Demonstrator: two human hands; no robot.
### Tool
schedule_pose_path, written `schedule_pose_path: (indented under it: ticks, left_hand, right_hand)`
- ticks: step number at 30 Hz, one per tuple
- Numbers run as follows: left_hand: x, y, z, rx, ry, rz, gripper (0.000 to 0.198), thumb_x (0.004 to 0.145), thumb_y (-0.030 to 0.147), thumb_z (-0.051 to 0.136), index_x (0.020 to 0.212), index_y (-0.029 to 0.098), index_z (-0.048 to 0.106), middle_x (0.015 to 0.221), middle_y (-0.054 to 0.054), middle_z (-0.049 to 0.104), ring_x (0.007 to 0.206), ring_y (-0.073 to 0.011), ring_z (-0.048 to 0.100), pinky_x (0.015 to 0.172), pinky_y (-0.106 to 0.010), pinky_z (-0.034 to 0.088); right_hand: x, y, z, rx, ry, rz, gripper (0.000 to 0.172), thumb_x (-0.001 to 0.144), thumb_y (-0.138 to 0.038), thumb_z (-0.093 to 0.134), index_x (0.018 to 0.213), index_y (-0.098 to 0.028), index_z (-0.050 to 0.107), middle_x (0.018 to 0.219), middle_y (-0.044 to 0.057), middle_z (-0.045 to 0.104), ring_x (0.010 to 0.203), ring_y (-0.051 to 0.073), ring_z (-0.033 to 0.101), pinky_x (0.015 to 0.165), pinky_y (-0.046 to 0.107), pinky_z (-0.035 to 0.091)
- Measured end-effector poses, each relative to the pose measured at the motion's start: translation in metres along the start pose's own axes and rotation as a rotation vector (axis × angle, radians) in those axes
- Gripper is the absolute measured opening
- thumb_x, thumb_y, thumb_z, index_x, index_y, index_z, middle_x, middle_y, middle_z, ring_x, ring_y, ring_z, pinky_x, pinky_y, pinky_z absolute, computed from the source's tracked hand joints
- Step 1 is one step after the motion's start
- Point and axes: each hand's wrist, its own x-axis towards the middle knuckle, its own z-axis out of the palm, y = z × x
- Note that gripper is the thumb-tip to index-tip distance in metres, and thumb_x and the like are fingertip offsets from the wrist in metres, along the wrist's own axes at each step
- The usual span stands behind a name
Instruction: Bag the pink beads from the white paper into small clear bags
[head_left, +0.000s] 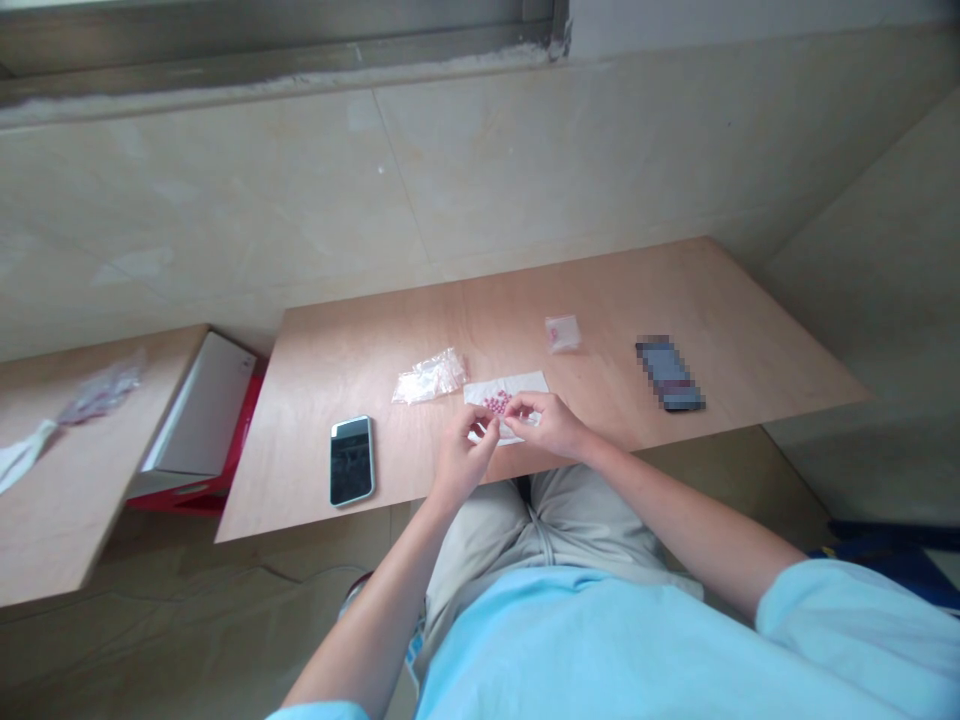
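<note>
Plywood tabletop point(637, 290) runs below a tiled wall point(225, 200). Your left hand point(463, 460) and right hand point(547, 425) are pinched closed at a white sheet with pink dots point(521, 385); whatever they grip is too small to tell. A clear plastic bag point(430, 377) lies just beside the sheet, a smartphone point(352, 461) nearby.

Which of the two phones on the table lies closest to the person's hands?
The phone in a pale case, beside the left hand; the pixelated phone lies farther off, past the right hand.

Soft, even light; warped, stretched edges
</note>
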Motion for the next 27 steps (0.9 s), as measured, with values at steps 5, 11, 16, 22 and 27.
schedule_pose_path:
  ticks: [5,11,16,22,27]
  left_hand:
    - [-0.0003,0.0011,0.0005,0.025,0.004,0.034,0.01,0.093,0.029,0.059,0.091,0.02,0.063,0.087,-0.002,0.065,0.08,-0.0154,0.058,0.073,-0.027,0.047]
    - [0.0002,0.0003,0.0023,-0.005,-0.012,0.03,0.013,0.093,0.031,0.059,0.091,0.02,0.065,0.087,-0.003,0.066,0.083,-0.0173,0.061,0.076,-0.029,0.048]
    - [0.0011,-0.0011,0.0015,-0.103,-0.021,-0.036,0.017,0.094,0.035,0.059,0.092,0.019,0.064,0.087,-0.003,0.066,0.08,-0.0162,0.062,0.069,-0.025,0.048]
    - [0.001,-0.0025,0.003,-0.168,-0.025,-0.097,0.02,0.093,0.039,0.06,0.09,0.019,0.062,0.083,-0.002,0.062,0.074,-0.0142,0.06,0.063,-0.023,0.048]
    - [-0.0004,0.0005,0.0045,-0.166,-0.062,-0.105,0.021,0.094,0.039,0.061,0.095,0.019,0.064,0.089,-0.004,0.065,0.074,-0.0136,0.061,0.061,-0.023,0.05]
  right_hand:
    - [-0.0012,-0.0023,-0.0005,0.006,0.003,0.008,0.01,0.086,-0.024,0.062,0.083,-0.018,0.07,0.082,0.002,0.071,0.076,0.016,0.062,0.073,0.027,0.047]
    - [-0.0015,-0.0044,-0.002,0.015,-0.026,0.042,0.012,0.087,-0.027,0.062,0.083,-0.018,0.07,0.083,0.002,0.071,0.076,0.016,0.063,0.072,0.028,0.048]
    - [-0.0002,0.001,-0.0008,0.038,-0.027,0.031,0.012,0.087,-0.028,0.064,0.087,-0.018,0.071,0.087,0.003,0.072,0.079,0.016,0.064,0.073,0.027,0.048]
    - [-0.0002,0.0028,-0.0008,0.039,-0.028,0.036,0.012,0.087,-0.028,0.063,0.086,-0.018,0.07,0.086,0.003,0.071,0.078,0.016,0.064,0.073,0.027,0.048]
    - [-0.0011,0.0014,-0.0013,0.064,-0.057,0.044,0.014,0.088,-0.028,0.062,0.086,-0.017,0.071,0.085,0.003,0.071,0.079,0.017,0.063,0.073,0.027,0.048]
